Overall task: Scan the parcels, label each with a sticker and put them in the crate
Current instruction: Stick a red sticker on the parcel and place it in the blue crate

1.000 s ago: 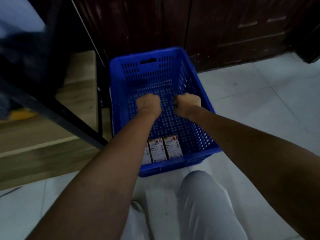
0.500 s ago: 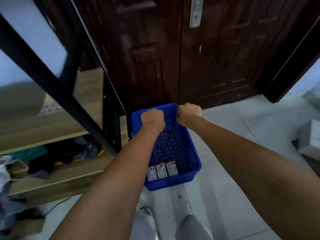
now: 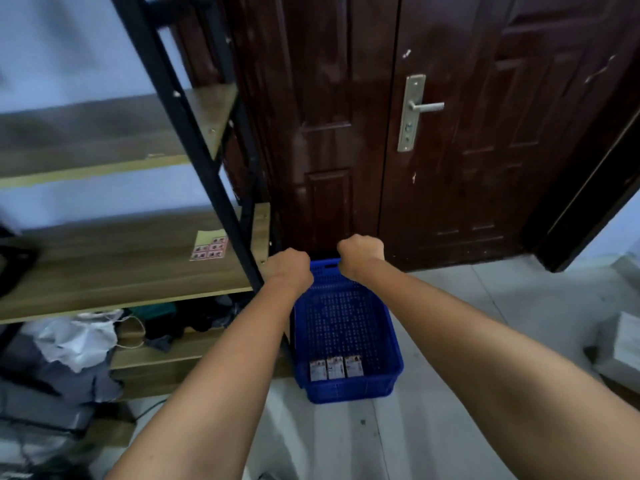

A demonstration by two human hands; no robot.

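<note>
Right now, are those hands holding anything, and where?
Both hands, left hand and right hand, grip the blue crate by its far rim.

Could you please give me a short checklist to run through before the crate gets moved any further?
1. Left hand gripping the far rim of the blue crate: ok, fingers curl over the edge.
2. Right hand gripping the same rim: ok, curled over it beside the left.
3. Parcels inside the crate: ok, three lie side by side at its near end.
4. Stickers on those parcels: ok, each shows a label; print too small to read.
5. Sticker sheet within reach: ok, it lies on the wooden shelf to the left.
6. Crate clear of the black shelf frame: cannot tell, the left forearm hides that side.
</note>
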